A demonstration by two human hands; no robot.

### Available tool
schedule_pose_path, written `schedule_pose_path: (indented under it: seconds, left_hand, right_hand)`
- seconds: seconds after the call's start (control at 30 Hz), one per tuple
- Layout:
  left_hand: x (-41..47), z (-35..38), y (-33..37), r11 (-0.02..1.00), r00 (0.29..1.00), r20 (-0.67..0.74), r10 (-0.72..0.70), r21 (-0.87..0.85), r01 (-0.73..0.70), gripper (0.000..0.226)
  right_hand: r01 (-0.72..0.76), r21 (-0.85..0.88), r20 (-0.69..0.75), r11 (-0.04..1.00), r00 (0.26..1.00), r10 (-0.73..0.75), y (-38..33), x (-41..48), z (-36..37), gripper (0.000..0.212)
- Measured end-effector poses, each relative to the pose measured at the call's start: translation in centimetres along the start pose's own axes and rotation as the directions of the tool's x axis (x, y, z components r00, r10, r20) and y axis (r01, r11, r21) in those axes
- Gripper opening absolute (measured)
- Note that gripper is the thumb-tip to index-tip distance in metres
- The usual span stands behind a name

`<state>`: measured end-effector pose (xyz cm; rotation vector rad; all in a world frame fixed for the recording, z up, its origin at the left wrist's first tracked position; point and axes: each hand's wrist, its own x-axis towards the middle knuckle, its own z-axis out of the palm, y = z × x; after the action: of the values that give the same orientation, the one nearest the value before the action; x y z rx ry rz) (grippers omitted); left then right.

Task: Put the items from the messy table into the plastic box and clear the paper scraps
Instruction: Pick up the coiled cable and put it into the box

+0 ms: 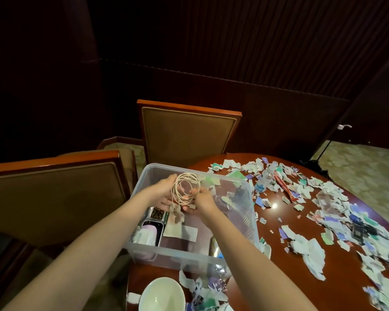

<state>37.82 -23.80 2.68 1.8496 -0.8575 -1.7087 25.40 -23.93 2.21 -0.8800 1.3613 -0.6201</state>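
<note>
A clear plastic box [245,212] stands at the left end of the round wooden table [276,274]. Above the box, both hands hold a coiled white cable [185,187]. My left hand [164,191] cups the coil's left side with its fingers curled under it. My right hand [200,199] pinches the coil's right side near its plug end. Inside the box lie a phone [152,230], a small paper bag [174,225], a flat white packet [190,233] and a case of dark items [156,213]. Paper scraps [337,221] cover the table's right half.
A clear bottle [266,178] and a red stick-shaped packet [286,189] lie among the scraps at the back. A white bowl [162,295] sits at the near edge beside more scraps. Two padded wooden chairs [186,131] stand behind and left of the table.
</note>
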Motion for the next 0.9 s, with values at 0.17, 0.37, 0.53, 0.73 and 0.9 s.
schedule_pose_path:
  seconds: [0.17, 0.37, 0.53, 0.73, 0.9]
  left_hand:
    - [-0.1, -0.2, -0.2, 0.995, 0.996, -0.083, 0.033, -0.087, -0.04, 0.068]
    - [-0.4, -1.4, -0.5, 0.944, 0.961, -0.155, 0.228, 0.276, -0.179, 0.032]
    - [0.0, -2.0, -0.7, 0.831, 0.888, -0.246, 0.388, 0.51, -0.221, 0.021]
    - [0.2, -1.7, -0.4, 0.748, 0.912, -0.261, 0.316, 0.659, -0.07, 0.037]
    - [0.7, -1.2, -1.8, 0.677, 0.948, -0.254, 0.192, 0.733, 0.059, 0.035]
  right_hand:
    - [-0.035, -0.027, 0.011, 0.999, 0.999, 0.035, 0.7, 0.1, 1.0, 0.014]
    - [-0.118, -0.009, 0.035, 0.993, 0.992, 0.118, 1.4, 0.5, 2.6, 0.027]
    - [-0.152, 0.004, 0.071, 0.988, 0.986, 0.152, 1.3, 0.9, 3.7, 0.033]
    - [-0.154, -0.059, 0.077, 0.986, 0.984, 0.158, 2.1, 1.5, 3.6, 0.024]
    - [-0.183, -0.252, 0.052, 0.95, 0.978, 0.202, 2.7, 1.4, 1.8, 0.033]
